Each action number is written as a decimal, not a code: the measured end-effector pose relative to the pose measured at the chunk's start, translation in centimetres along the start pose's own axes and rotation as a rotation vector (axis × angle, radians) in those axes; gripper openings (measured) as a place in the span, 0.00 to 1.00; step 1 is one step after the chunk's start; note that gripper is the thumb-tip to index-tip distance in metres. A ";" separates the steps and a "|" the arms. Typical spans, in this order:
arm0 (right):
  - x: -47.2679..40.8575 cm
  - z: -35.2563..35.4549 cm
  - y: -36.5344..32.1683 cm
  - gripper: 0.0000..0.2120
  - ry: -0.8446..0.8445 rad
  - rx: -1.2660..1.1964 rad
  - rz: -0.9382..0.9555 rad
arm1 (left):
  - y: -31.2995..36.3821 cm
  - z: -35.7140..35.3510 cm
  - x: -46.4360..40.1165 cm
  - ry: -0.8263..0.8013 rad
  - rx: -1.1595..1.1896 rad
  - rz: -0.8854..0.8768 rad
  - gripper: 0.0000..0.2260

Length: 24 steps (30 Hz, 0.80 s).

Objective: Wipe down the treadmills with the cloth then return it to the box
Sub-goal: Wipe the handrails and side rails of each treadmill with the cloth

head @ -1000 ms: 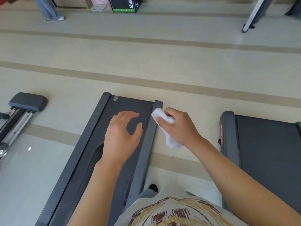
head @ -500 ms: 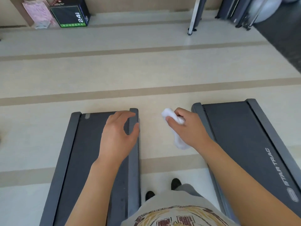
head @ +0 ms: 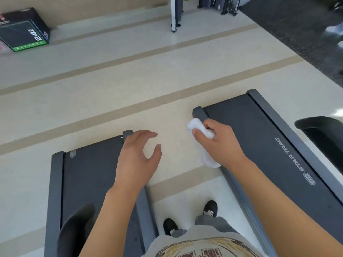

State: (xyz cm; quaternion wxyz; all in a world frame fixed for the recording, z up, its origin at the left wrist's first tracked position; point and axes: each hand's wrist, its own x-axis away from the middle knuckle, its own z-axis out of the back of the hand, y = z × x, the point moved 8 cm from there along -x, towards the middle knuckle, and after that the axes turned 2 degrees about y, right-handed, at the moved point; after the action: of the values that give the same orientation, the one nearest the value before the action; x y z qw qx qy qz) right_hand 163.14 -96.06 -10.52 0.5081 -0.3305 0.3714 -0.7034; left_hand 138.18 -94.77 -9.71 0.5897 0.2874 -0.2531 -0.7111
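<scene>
Two treadmills, one cloth, poised over the near rail of the right treadmill (head: 259, 145).
Right hand (head: 220, 143) clenched round the white cloth (head: 201, 130), bunched thick at the knuckles with a limp tail trailing below, probably to start wiping that rail; left hand (head: 138, 158) loose and holding nothing, hovering over the left treadmill (head: 89, 175), likely for balance.
</scene>
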 end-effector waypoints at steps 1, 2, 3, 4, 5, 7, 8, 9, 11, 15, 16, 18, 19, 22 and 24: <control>-0.4 0.8 0.4 0.16 -0.001 0.003 -0.010 | 0.8 -0.8 -0.5 -0.008 -0.003 -0.007 0.13; -0.8 1.6 0.9 0.16 0.000 0.006 -0.016 | 1.7 -1.5 -1.0 -0.013 -0.007 -0.017 0.12; -1.3 2.6 1.3 0.16 0.004 0.007 -0.019 | 2.6 -2.3 -1.6 -0.019 -0.009 -0.027 0.12; -1.7 3.6 1.8 0.16 0.013 0.003 -0.019 | 3.6 -3.2 -2.1 -0.025 -0.009 -0.034 0.12; -2.2 4.8 2.2 0.16 0.023 -0.001 -0.021 | 4.5 -4.1 -2.7 -0.032 -0.008 -0.041 0.12; -2.9 7.3 3.2 0.15 0.043 -0.006 -0.028 | 6.6 -6.0 -3.8 -0.054 -0.006 -0.064 0.12; -3.2 8.5 3.7 0.15 0.054 -0.005 -0.029 | 7.6 -7.1 -4.3 -0.068 -0.007 -0.077 0.12; -3.5 9.7 4.2 0.15 0.067 -0.003 -0.027 | 8.7 -8.1 -4.8 -0.080 -0.007 -0.092 0.12; -3.9 12.3 5.1 0.16 0.098 0.001 -0.024 | 10.7 -10.2 -5.7 -0.099 -0.011 -0.123 0.12; -4.0 17.6 6.6 0.14 0.172 0.066 -0.014 | 14.9 -14.4 -7.2 -0.134 -0.017 -0.195 0.12; -3.9 18.8 7.0 0.14 0.198 0.107 -0.010 | 15.9 -15.4 -7.4 -0.146 -0.015 -0.213 0.12; -3.6 21.5 7.9 0.15 0.265 0.146 -0.017 | 18.0 -17.7 -7.9 -0.181 -0.010 -0.260 0.12; -3.3 22.7 8.4 0.15 0.298 0.150 -0.024 | 18.9 -18.9 -8.0 -0.204 -0.008 -0.281 0.12; -2.2 26.0 10.5 0.15 0.376 0.167 -0.068 | 21.7 -22.3 -8.1 -0.289 -0.004 -0.347 0.13; -1.3 28.0 12.2 0.14 0.417 0.159 -0.136 | 23.5 -24.5 -8.2 -0.353 0.008 -0.392 0.13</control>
State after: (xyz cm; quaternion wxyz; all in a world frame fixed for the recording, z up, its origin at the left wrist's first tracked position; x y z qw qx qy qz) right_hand 192.77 -102.59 -6.97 0.3961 -0.1610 0.3885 -0.8163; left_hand 172.91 -91.39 -9.74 0.3864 0.2050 -0.2945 -0.8497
